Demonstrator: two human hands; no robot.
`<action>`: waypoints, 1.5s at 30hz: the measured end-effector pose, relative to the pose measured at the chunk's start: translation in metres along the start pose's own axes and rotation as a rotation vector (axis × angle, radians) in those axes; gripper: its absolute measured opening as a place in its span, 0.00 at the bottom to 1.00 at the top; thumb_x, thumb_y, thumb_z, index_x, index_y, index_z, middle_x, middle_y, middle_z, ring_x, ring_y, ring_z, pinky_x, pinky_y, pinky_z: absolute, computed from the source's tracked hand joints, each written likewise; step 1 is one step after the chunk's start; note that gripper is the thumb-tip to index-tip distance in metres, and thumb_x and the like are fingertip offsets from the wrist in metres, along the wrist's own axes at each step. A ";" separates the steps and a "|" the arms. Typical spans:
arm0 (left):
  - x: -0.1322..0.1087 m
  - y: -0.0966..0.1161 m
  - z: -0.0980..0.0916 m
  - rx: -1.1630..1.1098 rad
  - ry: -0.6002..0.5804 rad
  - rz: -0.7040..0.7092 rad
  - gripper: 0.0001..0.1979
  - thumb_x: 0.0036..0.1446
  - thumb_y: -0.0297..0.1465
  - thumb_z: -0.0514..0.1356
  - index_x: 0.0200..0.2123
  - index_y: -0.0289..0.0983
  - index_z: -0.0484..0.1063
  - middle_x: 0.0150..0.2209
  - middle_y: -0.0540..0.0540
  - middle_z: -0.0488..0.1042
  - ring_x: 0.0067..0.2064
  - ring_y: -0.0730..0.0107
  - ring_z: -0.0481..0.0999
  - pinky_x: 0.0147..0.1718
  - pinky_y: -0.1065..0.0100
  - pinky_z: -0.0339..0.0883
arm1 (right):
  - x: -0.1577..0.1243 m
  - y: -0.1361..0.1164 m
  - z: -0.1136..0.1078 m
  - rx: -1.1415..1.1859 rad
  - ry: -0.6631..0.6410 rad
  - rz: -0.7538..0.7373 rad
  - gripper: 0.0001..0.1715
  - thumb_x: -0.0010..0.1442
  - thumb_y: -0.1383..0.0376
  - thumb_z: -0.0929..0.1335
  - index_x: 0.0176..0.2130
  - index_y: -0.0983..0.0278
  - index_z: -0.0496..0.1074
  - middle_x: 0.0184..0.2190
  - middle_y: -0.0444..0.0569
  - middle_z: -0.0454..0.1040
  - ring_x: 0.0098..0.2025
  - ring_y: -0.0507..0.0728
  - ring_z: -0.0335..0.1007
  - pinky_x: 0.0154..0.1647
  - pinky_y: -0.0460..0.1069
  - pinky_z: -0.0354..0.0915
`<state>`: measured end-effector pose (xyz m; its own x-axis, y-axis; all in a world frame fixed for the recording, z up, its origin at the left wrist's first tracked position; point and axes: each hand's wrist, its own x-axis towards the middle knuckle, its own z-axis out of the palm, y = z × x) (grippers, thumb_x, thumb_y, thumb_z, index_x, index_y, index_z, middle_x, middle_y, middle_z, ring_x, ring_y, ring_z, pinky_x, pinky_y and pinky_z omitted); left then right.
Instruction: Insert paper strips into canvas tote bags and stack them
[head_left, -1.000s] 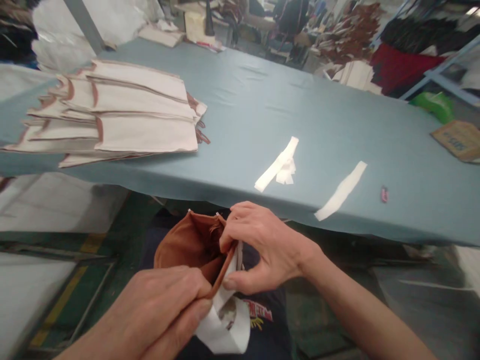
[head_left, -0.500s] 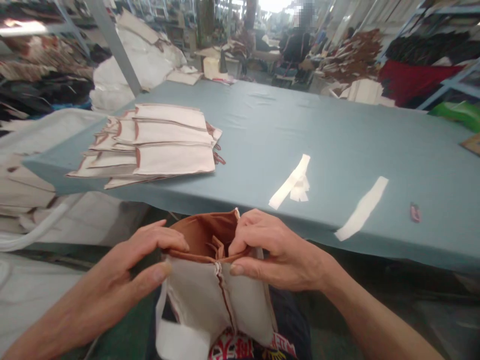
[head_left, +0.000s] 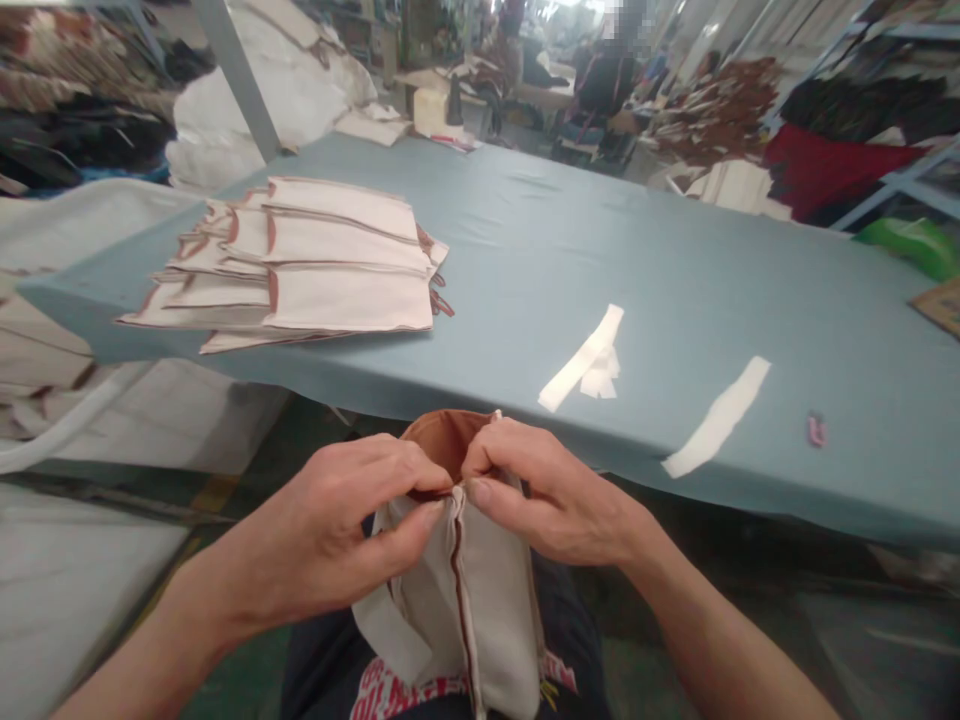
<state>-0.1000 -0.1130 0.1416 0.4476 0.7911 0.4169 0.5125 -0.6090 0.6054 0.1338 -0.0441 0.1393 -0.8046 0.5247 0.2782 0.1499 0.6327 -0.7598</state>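
Observation:
A cream fabric bag (head_left: 499,580) with a brown lining hangs over my lap, its mouth partly open toward the table. My left hand (head_left: 375,510) pinches the rim just left of the central seam. On the other side of that seam, my right hand (head_left: 544,490) grips the same rim between thumb and fingers. The two hands' fingertips nearly meet at the top of the seam. A pale strip dangles at the bag's left side, below my left hand.
A blue-green table (head_left: 495,350) stretches ahead. On its left lies a stack of cream bags (head_left: 345,295). White strips (head_left: 585,360), another white strip (head_left: 716,420) and a small pink object (head_left: 817,430) lie to the right. A person (head_left: 604,80) is far behind.
My left hand has moved right along the rim to the central seam, beside my right hand. The bag's mouth is narrower, and the brown lining shows less.

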 end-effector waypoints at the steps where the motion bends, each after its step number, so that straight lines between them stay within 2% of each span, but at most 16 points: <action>1: 0.000 0.000 0.001 0.022 -0.001 0.015 0.10 0.67 0.20 0.59 0.41 0.39 0.77 0.35 0.53 0.84 0.36 0.74 0.82 0.38 0.75 0.72 | -0.001 0.000 0.002 -0.049 0.011 0.002 0.12 0.72 0.67 0.64 0.34 0.61 0.67 0.29 0.42 0.70 0.32 0.53 0.64 0.39 0.50 0.60; 3: 0.002 0.001 0.000 0.055 -0.001 0.025 0.10 0.66 0.20 0.58 0.38 0.39 0.77 0.32 0.53 0.82 0.33 0.75 0.81 0.35 0.75 0.70 | -0.001 -0.001 0.007 -0.133 0.034 -0.014 0.09 0.71 0.69 0.63 0.36 0.61 0.68 0.30 0.44 0.73 0.33 0.54 0.66 0.40 0.51 0.61; 6: 0.007 0.005 -0.004 0.036 -0.006 -0.045 0.10 0.63 0.21 0.57 0.33 0.38 0.76 0.27 0.56 0.79 0.27 0.78 0.76 0.29 0.77 0.66 | 0.002 -0.004 0.011 -0.178 0.079 -0.051 0.08 0.68 0.71 0.63 0.38 0.61 0.69 0.31 0.46 0.77 0.34 0.56 0.69 0.43 0.52 0.63; 9: 0.013 0.010 -0.008 -0.113 -0.039 -0.171 0.12 0.63 0.23 0.56 0.29 0.39 0.74 0.22 0.59 0.72 0.22 0.80 0.68 0.23 0.79 0.60 | 0.008 -0.005 0.013 -0.115 0.139 -0.106 0.08 0.67 0.71 0.63 0.37 0.61 0.69 0.30 0.45 0.76 0.32 0.55 0.68 0.41 0.52 0.61; 11: 0.015 0.011 -0.010 -0.237 -0.049 -0.238 0.13 0.64 0.24 0.56 0.28 0.39 0.74 0.21 0.59 0.70 0.22 0.80 0.66 0.21 0.79 0.57 | 0.012 -0.003 0.014 -0.009 0.164 -0.141 0.08 0.66 0.70 0.62 0.35 0.60 0.67 0.29 0.43 0.73 0.31 0.54 0.66 0.40 0.51 0.60; 14: 0.015 0.011 -0.010 -0.385 -0.057 -0.322 0.12 0.65 0.27 0.58 0.28 0.38 0.74 0.24 0.58 0.71 0.24 0.80 0.66 0.23 0.79 0.58 | 0.014 0.001 0.016 0.199 0.149 -0.120 0.08 0.67 0.64 0.63 0.33 0.60 0.65 0.29 0.41 0.71 0.31 0.52 0.63 0.39 0.50 0.59; 17: 0.012 0.009 -0.011 -0.436 -0.108 -0.418 0.12 0.65 0.28 0.60 0.28 0.38 0.76 0.25 0.58 0.72 0.25 0.80 0.66 0.23 0.80 0.58 | 0.011 0.003 0.018 0.252 0.154 -0.097 0.12 0.65 0.58 0.69 0.33 0.60 0.65 0.28 0.38 0.68 0.30 0.51 0.60 0.37 0.49 0.58; 22: 0.009 0.009 -0.017 -0.352 -0.172 -0.481 0.12 0.66 0.31 0.61 0.30 0.39 0.79 0.26 0.58 0.76 0.25 0.79 0.69 0.23 0.81 0.60 | 0.008 -0.002 0.018 0.186 0.150 -0.056 0.08 0.61 0.66 0.68 0.31 0.60 0.65 0.25 0.37 0.65 0.29 0.51 0.60 0.37 0.49 0.57; 26: 0.008 0.009 -0.019 -0.217 -0.131 -0.460 0.09 0.65 0.29 0.60 0.33 0.41 0.79 0.29 0.57 0.79 0.29 0.77 0.77 0.29 0.80 0.68 | 0.008 -0.002 0.019 0.271 0.118 0.042 0.02 0.61 0.67 0.68 0.34 0.62 0.70 0.28 0.39 0.71 0.30 0.51 0.64 0.38 0.49 0.59; 29: 0.005 0.010 -0.017 -0.085 -0.061 -0.390 0.06 0.64 0.28 0.62 0.33 0.41 0.77 0.28 0.59 0.78 0.28 0.78 0.76 0.28 0.80 0.66 | 0.008 0.002 0.022 0.403 0.071 0.146 0.03 0.61 0.65 0.68 0.34 0.62 0.71 0.28 0.40 0.70 0.30 0.51 0.63 0.34 0.47 0.59; 32: 0.001 0.011 -0.017 0.029 -0.030 -0.286 0.07 0.65 0.28 0.62 0.36 0.42 0.79 0.28 0.60 0.79 0.27 0.81 0.76 0.29 0.80 0.64 | 0.008 0.004 0.026 0.456 0.078 0.190 0.05 0.62 0.64 0.68 0.34 0.62 0.71 0.28 0.40 0.70 0.30 0.51 0.62 0.33 0.47 0.58; 36: 0.000 0.011 -0.020 0.136 -0.078 -0.183 0.09 0.70 0.28 0.59 0.39 0.42 0.80 0.32 0.59 0.83 0.28 0.80 0.80 0.31 0.78 0.65 | 0.008 0.002 0.028 0.361 0.116 0.179 0.05 0.62 0.66 0.68 0.33 0.63 0.72 0.29 0.41 0.73 0.30 0.51 0.64 0.36 0.48 0.59; 39: 0.003 0.009 -0.023 0.216 -0.129 -0.091 0.16 0.75 0.28 0.54 0.37 0.40 0.79 0.33 0.55 0.85 0.29 0.76 0.83 0.30 0.73 0.66 | 0.008 -0.002 0.027 0.272 0.122 0.185 0.06 0.62 0.66 0.68 0.32 0.62 0.71 0.26 0.39 0.70 0.28 0.50 0.62 0.35 0.48 0.58; 42: 0.005 0.006 -0.024 0.292 -0.168 0.002 0.23 0.77 0.26 0.49 0.31 0.38 0.77 0.30 0.51 0.84 0.28 0.71 0.84 0.28 0.70 0.66 | 0.008 -0.005 0.027 0.165 0.132 0.166 0.06 0.61 0.67 0.67 0.31 0.62 0.70 0.23 0.38 0.67 0.26 0.50 0.61 0.33 0.47 0.57; 45: 0.007 0.006 -0.022 0.329 -0.190 0.037 0.23 0.74 0.23 0.48 0.30 0.37 0.77 0.26 0.51 0.80 0.24 0.71 0.80 0.24 0.68 0.64 | 0.009 -0.006 0.027 0.078 0.152 0.115 0.06 0.61 0.68 0.67 0.31 0.63 0.71 0.25 0.39 0.70 0.27 0.50 0.63 0.34 0.47 0.58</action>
<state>-0.1099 -0.1097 0.1635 0.5822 0.7623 0.2826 0.6873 -0.6472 0.3298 0.1105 -0.0589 0.1306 -0.6880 0.6745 0.2676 0.1865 0.5208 -0.8331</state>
